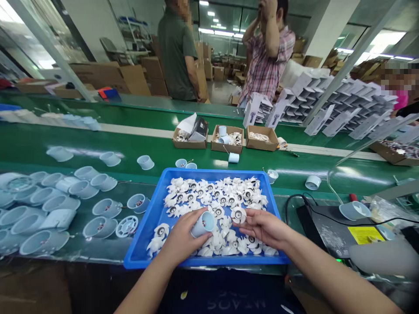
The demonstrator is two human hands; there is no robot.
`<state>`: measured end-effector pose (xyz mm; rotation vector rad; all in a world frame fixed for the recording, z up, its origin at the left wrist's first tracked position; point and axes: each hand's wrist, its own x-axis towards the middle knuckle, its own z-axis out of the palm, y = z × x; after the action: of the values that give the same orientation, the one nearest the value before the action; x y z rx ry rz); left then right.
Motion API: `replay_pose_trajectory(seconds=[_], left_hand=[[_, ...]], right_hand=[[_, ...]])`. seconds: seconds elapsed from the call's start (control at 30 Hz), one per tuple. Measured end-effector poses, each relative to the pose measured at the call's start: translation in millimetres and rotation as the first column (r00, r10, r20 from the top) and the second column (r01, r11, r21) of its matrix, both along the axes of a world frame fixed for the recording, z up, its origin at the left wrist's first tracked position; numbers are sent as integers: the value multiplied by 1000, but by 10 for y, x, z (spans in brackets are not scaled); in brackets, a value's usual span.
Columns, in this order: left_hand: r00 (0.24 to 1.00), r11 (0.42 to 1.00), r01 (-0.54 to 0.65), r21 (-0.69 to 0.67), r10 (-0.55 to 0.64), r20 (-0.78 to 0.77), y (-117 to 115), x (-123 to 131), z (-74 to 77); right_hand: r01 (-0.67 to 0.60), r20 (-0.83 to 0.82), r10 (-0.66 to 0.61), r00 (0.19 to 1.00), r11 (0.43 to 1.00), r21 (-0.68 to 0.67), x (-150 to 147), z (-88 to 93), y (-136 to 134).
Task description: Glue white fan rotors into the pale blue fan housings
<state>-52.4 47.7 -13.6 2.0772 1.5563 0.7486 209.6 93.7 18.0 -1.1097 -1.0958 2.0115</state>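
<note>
A blue tray [153, 209] in front of me holds several white fan impellers [209, 192]. My left hand [181, 237] is closed around a pale blue round housing [203, 223], held over the tray with its open end facing right. My right hand [262, 226] reaches into the tray from the right. Its fingertips pinch one white impeller [238, 214] just beside the housing.
Several pale blue housings [65, 205] lie on the left of the green belt [157, 150]. Three cardboard boxes [226, 138] of parts sit across the belt. A black device [340, 229] with a cable lies right of the tray. Two people stand beyond the belt; white cartons [343, 104] are stacked at right.
</note>
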Motion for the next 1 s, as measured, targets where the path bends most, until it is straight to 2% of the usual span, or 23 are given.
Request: replay_pose_trajectory(seconds=[0.07, 0.17, 0.23, 0.27, 0.33, 0.47, 0.53, 0.6, 0.67, 0.8, 0.9, 1.0], left_hand=[[1000, 1000, 3, 10, -3, -8, 27, -9, -26], [999, 999, 23, 32, -22, -36, 6, 3, -8], [999, 999, 25, 26, -24, -45, -32, -8, 10], [999, 1000, 21, 19, -21, -44, -51, -19, 15], [999, 1000, 18, 5, -18, -39, -78, -40, 13], [996, 998, 70, -2, -70, -53, -64, -22, -3], [992, 995, 100, -5, -100, -71, -41, 13, -3], [988, 992, 129, -10, -130, -86, -28, 43, 4], [983, 988, 155, -20, -156, -97, -28, 57, 13], [979, 985, 161, -57, -167, -115, -42, 48, 7], [979, 985, 161, -70, -168, -118, -46, 35, -20], [980, 985, 158, -66, -165, -113, -46, 31, -45]], right_hand=[[32, 116, -46, 992, 992, 119, -113, 188, 464], [61, 302, -166, 939, 942, 330, -288, 448, 1221], [0, 443, -210, 872, 904, 428, -380, 480, 1534], [-53, 509, -221, 832, 882, 469, -412, 438, 1594], [-200, 631, -224, 743, 824, 529, -440, 262, 1531], [-548, 833, -215, 510, 665, 508, -368, -165, 1071], [-658, 888, -257, 382, 599, 456, -320, -290, 900], [-716, 904, -332, 270, 558, 419, -292, -347, 829], [-743, 898, -404, 174, 545, 389, -287, -362, 838], [-757, 886, -463, 31, 568, 323, -342, -369, 922], [-749, 876, -481, -5, 583, 316, -419, -379, 944], [-722, 866, -501, 10, 596, 353, -492, -393, 928]])
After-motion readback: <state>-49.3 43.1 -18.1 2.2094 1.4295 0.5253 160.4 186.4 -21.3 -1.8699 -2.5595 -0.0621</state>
